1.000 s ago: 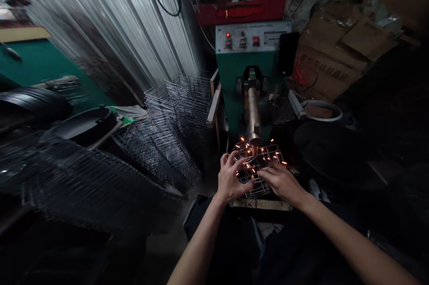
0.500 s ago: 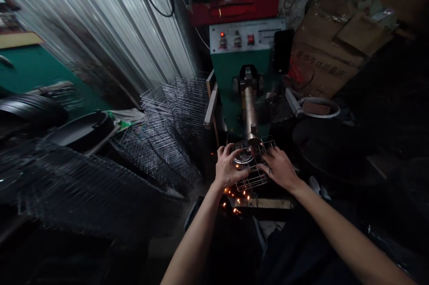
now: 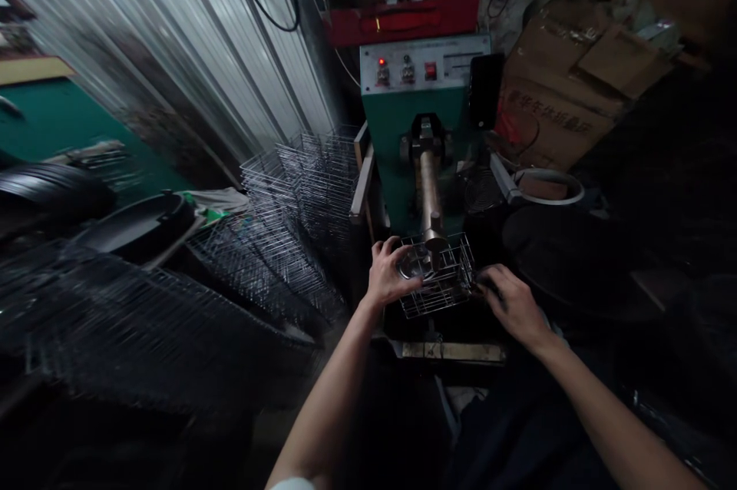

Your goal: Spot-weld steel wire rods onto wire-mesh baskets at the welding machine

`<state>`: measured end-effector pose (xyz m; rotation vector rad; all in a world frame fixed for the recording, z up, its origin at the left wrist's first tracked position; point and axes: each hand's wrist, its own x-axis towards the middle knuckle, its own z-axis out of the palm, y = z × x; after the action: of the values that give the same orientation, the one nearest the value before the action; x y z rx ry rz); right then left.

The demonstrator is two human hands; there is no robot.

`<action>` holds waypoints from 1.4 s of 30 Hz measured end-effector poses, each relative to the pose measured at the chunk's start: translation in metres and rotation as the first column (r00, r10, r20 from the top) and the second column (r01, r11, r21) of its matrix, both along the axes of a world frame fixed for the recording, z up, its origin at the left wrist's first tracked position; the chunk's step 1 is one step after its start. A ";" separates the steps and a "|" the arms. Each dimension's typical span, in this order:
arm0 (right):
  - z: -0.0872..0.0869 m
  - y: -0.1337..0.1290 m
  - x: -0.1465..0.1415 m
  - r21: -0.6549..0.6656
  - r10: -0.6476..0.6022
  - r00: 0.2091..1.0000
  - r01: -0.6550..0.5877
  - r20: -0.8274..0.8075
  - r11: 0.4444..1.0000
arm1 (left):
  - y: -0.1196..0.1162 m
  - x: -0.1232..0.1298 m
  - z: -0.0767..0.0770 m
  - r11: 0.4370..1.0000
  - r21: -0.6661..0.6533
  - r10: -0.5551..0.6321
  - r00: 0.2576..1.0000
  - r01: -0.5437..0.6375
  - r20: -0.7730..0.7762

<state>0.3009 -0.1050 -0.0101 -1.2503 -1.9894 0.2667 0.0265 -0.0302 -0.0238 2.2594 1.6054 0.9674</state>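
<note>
A small wire rack (image 3: 441, 296) lies under the metal upper arm (image 3: 430, 194) of a green spot welder (image 3: 383, 125). My left hand (image 3: 388, 273) is curled around the rack's left side, with thumb and fingers on a shiny wire ring (image 3: 406, 266) that rests on the rack. The arm's lower tip stands just beside the ring, over the wires. At the rack's right edge is my right hand (image 3: 510, 302), its fingers curled together against the end wires. The fingertips there are dark and slightly blurred.
Stacked wire racks (image 3: 299, 190) stand left of the machine. Farther left are a black round pan (image 3: 138, 225) and more dark wire racks (image 3: 143, 329). A phone (image 3: 485, 91) is fixed at the control panel's right. Cardboard boxes (image 3: 561, 106) and a white ring-shaped part (image 3: 553, 194) sit to the right.
Orange sparks below the rack have gone. My right hand has slid right and slightly down, from on top of the rack to its right edge. My left hand stays on the ring.
</note>
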 end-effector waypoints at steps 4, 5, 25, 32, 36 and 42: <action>-0.009 0.001 0.005 -0.121 -0.021 0.996 0.009 -0.092 0.993 | 0.000 -0.002 0.006 0.998 0.026 -0.058 0.998 0.058 0.029; -0.010 0.000 0.007 -0.160 -0.037 0.992 0.018 -0.118 0.987 | 0.000 -0.007 0.005 0.996 0.027 -0.084 0.995 0.083 0.046; 0.038 -0.079 0.026 -0.540 0.045 0.859 -0.359 -0.509 0.761 | -0.043 -0.065 -0.113 0.800 -0.410 -0.125 0.789 0.439 0.601; 0.039 -0.079 0.002 -0.529 0.282 0.908 -0.410 -0.309 0.743 | -0.091 -0.024 -0.055 0.883 -0.418 -0.223 0.974 0.215 0.030; -0.002 -0.060 -0.030 -0.480 0.371 0.922 -0.378 -0.113 0.792 | -0.093 0.007 -0.032 0.935 -0.328 -0.188 0.972 0.132 -0.144; -0.036 -0.049 -0.044 -0.199 0.317 0.880 -0.261 0.353 0.945 | -0.100 0.018 -0.009 0.971 -0.228 -0.104 0.987 0.074 -0.121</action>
<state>0.2574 -0.1543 -0.0466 -1.1533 -2.5417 0.3408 0.0441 -0.1301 -0.0324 2.2573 1.5600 0.5938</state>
